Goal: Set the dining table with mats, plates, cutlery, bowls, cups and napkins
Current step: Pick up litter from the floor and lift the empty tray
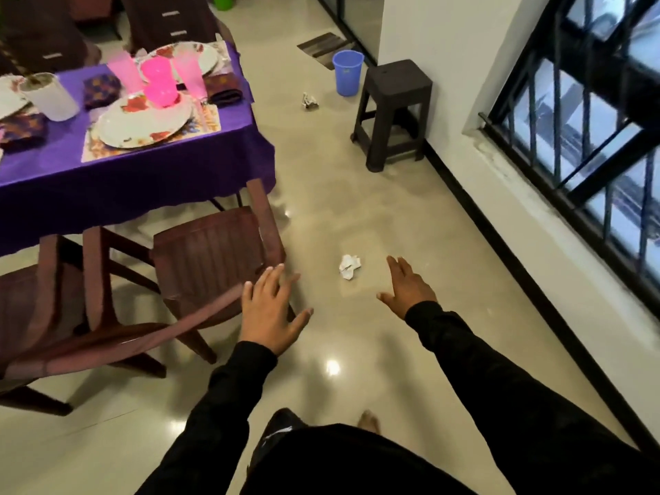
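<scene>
The dining table (pixel 118 180) with a purple cloth stands at the upper left. On it lie a flowered plate (pixel 143 125) on a mat (pixel 210 125), a second plate (pixel 203 53) farther back, pink cups (pixel 159 83), a white cup (pixel 50 96) and dark patterned napkins (pixel 101 89). My left hand (pixel 269 310) is held out with fingers spread, empty, beside the corner of a brown chair (pixel 210 251). My right hand (pixel 407 285) is also spread and empty, over the floor near a crumpled white paper (pixel 349 266).
A second brown chair (pixel 43 309) stands at the left. A dark stool (pixel 393 112) and a blue bucket (pixel 347 73) stand by the wall. Another crumpled paper (pixel 310 101) lies on the tiled floor. A barred window (pixel 589 119) runs along the right.
</scene>
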